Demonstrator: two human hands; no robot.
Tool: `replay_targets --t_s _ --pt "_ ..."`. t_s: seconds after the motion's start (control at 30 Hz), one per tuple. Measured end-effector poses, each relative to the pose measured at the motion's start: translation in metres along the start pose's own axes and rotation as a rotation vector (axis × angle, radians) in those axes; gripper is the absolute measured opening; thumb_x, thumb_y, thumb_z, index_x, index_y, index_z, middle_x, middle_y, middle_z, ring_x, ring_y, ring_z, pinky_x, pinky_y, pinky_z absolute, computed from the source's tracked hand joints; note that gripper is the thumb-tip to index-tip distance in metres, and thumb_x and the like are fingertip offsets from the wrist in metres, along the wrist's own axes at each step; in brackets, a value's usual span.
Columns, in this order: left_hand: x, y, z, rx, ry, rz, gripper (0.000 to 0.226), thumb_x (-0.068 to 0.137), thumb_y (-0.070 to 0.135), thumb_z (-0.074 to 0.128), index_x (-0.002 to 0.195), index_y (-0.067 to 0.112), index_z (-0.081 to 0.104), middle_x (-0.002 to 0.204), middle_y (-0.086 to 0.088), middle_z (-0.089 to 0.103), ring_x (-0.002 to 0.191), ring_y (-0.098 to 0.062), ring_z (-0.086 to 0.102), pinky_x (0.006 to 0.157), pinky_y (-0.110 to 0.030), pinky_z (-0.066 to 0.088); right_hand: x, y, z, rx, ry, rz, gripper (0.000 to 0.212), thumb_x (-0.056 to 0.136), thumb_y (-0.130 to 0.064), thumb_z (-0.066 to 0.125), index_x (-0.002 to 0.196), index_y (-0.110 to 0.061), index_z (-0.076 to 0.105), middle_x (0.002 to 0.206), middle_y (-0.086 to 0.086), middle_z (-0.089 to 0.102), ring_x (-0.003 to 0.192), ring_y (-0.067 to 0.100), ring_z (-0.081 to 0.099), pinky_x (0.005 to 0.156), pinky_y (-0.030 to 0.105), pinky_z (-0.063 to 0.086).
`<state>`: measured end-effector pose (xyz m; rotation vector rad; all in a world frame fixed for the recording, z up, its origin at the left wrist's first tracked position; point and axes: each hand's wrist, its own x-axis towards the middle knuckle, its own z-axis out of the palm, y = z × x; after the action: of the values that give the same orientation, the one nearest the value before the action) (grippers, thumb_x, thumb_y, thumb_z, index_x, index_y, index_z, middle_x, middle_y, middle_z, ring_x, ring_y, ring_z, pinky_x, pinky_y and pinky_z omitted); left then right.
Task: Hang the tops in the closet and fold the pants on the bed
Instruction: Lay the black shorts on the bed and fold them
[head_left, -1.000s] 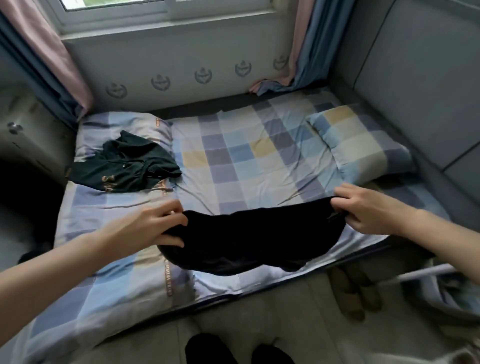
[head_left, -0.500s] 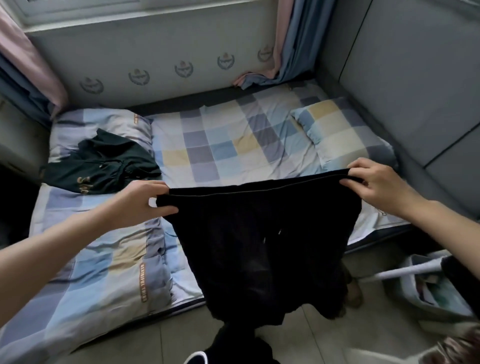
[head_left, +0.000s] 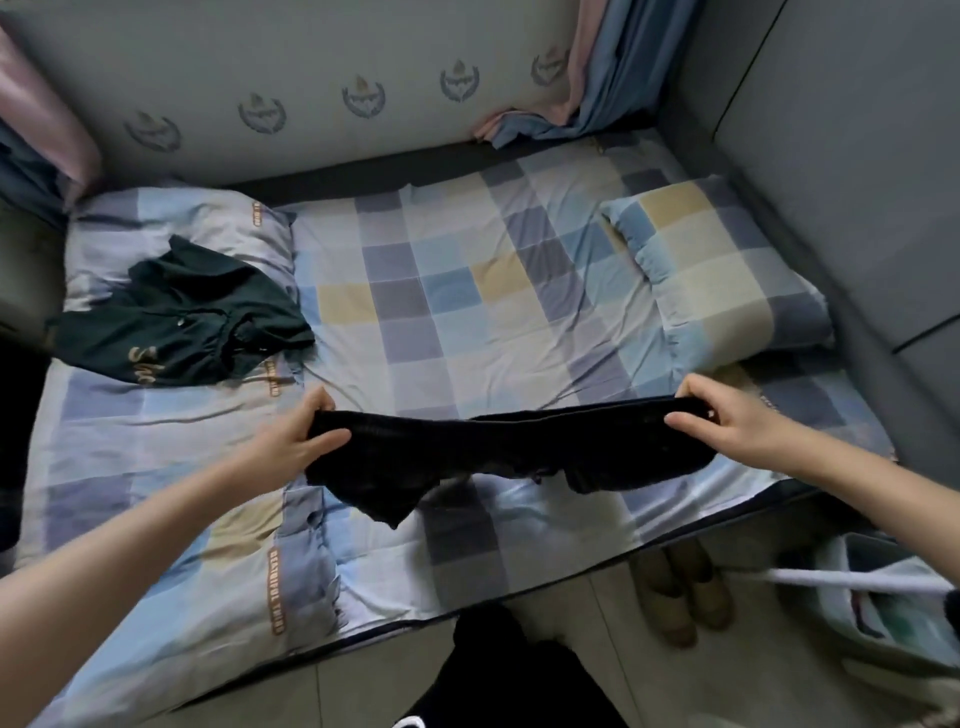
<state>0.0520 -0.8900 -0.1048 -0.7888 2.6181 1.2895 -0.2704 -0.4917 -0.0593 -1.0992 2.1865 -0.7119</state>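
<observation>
Near the bed's (head_left: 467, 332) front edge, left hand (head_left: 291, 447) and right hand (head_left: 737, 421) grip black pants (head_left: 519, 452) stretched between them; the quilt (head_left: 156, 519) reads "BEAUTIFUL THING".

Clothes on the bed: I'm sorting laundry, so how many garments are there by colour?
Black: 1, the pants, held stretched between the left hand and right hand over the bed.
Dark green: 1, the top, lying crumpled by the left pillow.
Total: 2
</observation>
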Motion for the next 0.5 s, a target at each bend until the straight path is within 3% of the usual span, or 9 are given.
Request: replay_targets --t_s 0.1,0.17,0.2,0.23,0.3,0.33,0.43,0.5 --pt "-0.003 -0.006 0.008 -0.029 -0.054 -0.05 0.024 0.097 0.028 0.056 0.096 0.043 0.037 0.082 -0.006 0.051 0.064 -0.016 0.053 0.053 -0.031 0.046 0.008 0.003 0.004 0.019 -0.077 -0.035 0.021 0.085 -0.022 0.068 0.088 -0.019 0.048 0.077 -0.008 0.05 0.063 -0.001 0.047 0.057 0.015 0.036" --pt "-0.006 -0.003 0.01 -0.046 -0.082 -0.076 0.027 0.092 0.043 0.058 0.107 0.052 0.037 0.098 -0.007 0.057 0.08 -0.02 0.061 0.065 -0.025 0.051 0.012 0.003 0.0 0.084 -0.14 0.006 0.034 0.078 -0.04 0.071 0.101 -0.029 0.049 0.088 -0.019 0.056 0.069 -0.006 0.051 0.061 0.008 0.038" --pt "-0.008 -0.001 0.01 -0.056 -0.105 -0.085 0.039 0.086 0.05 0.063 0.114 0.054 0.036 0.104 -0.01 0.058 0.089 -0.024 0.062 0.071 -0.022 0.052 0.015 0.003 -0.004 0.144 -0.19 0.051 0.044 0.073 -0.048 0.073 0.108 -0.033 0.05 0.092 -0.027 0.059 0.074 -0.009 0.055 0.065 0.005 0.04" --pt "-0.009 0.001 0.009 -0.057 -0.167 -0.094 0.055 0.079 0.052 0.071 0.12 0.054 0.034 0.106 -0.014 0.06 0.091 -0.029 0.062 0.075 -0.027 0.054 0.018 0.002 -0.008 0.228 -0.26 0.121 0.052 0.068 -0.053 0.075 0.111 -0.033 0.055 0.095 -0.03 0.063 0.08 -0.01 0.06 0.069 0.005 0.043" --pt "-0.011 0.007 0.011 0.005 -0.338 -0.14 0.077 0.062 0.049 0.083 0.122 0.052 0.034 0.105 -0.018 0.063 0.09 -0.035 0.064 0.078 -0.047 0.055 0.027 0.006 -0.017 0.275 -0.452 0.237 0.058 0.061 -0.06 0.08 0.106 -0.025 0.068 0.1 -0.014 0.072 0.091 0.003 0.068 0.076 0.015 0.051" --pt "-0.013 0.011 0.012 0.051 -0.425 -0.179 0.077 0.056 0.048 0.086 0.116 0.052 0.037 0.104 -0.011 0.064 0.089 -0.032 0.065 0.076 -0.046 0.056 0.032 0.009 -0.022 0.227 -0.546 0.264 0.062 0.058 -0.064 0.08 0.101 -0.019 0.071 0.098 -0.005 0.074 0.091 0.009 0.07 0.076 0.02 0.054" --pt "-0.014 0.025 0.007 0.097 -0.636 -0.301 0.063 0.049 0.045 0.089 0.097 0.051 0.049 0.1 0.011 0.064 0.082 0.004 0.063 0.065 -0.018 0.052 0.041 0.011 -0.039 0.192 -0.727 0.36 0.065 0.056 -0.06 0.084 0.094 -0.01 0.07 0.091 0.005 0.074 0.084 0.018 0.071 0.066 0.025 0.053" --pt "-0.006 0.026 -0.004 -0.106 -0.722 -0.428 0.073 0.043 0.035 0.094 0.106 0.04 0.057 0.102 0.007 0.068 0.088 0.003 0.066 0.067 -0.017 0.053 0.053 0.013 -0.053 0.34 -0.801 0.44 0.057 0.06 -0.048 0.086 0.098 -0.01 0.069 0.101 0.01 0.073 0.095 0.023 0.07 0.071 0.026 0.055"
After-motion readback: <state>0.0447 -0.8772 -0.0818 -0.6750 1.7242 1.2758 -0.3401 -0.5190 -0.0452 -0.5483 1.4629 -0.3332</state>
